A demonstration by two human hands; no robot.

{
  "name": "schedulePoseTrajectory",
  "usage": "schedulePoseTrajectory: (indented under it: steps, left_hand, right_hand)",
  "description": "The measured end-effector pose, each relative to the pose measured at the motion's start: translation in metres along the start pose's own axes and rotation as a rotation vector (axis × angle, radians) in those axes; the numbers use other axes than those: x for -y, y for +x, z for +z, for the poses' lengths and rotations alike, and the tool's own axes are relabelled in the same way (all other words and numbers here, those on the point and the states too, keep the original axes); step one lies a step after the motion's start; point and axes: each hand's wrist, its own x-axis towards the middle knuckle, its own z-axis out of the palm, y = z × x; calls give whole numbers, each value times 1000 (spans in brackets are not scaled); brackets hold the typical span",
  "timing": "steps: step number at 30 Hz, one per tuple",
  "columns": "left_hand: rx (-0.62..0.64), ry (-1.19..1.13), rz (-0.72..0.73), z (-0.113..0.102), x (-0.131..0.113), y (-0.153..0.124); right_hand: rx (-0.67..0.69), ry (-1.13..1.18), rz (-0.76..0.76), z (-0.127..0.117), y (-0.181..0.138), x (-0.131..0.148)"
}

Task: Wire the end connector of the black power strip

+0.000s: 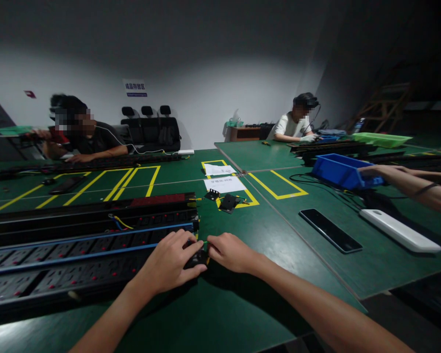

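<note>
My left hand (174, 260) is closed around a small black end piece (197, 259) at the right end of a long black power strip (86, 272). Thumb and fingers press on the piece from both sides. Right beside it, my right hand (230, 252) is closed in a pinch on a thin yellow-green wire (205, 241) that comes from the black piece. The fingertips hide most of the wire. More socket strips lie parallel behind the nearest one, one with a loose yellow and blue wire (120, 222).
Black plates (228, 202) and white paper labels (225, 184) lie ahead on the green table (257, 314). To the right are a phone (330, 230), a white power bank (400, 230) and a blue bin (338, 170), touched by another person's hand (384, 171). Two people sit across.
</note>
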Motion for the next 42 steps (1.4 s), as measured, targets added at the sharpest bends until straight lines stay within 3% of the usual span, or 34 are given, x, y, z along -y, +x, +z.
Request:
schedulePoseTrajectory:
  steps: [16,24,42]
  left_hand:
    - [9,5,-15,-1,-2,0]
    - [-17,4,-97,-1,-6,2]
    - [-35,23,-31,0,-4,0]
  right_hand:
    - [41,-104,29,-6,-1,1]
    - [64,-94,43,-8,-1,2]
    - [71,-71,59,-8,0,2]
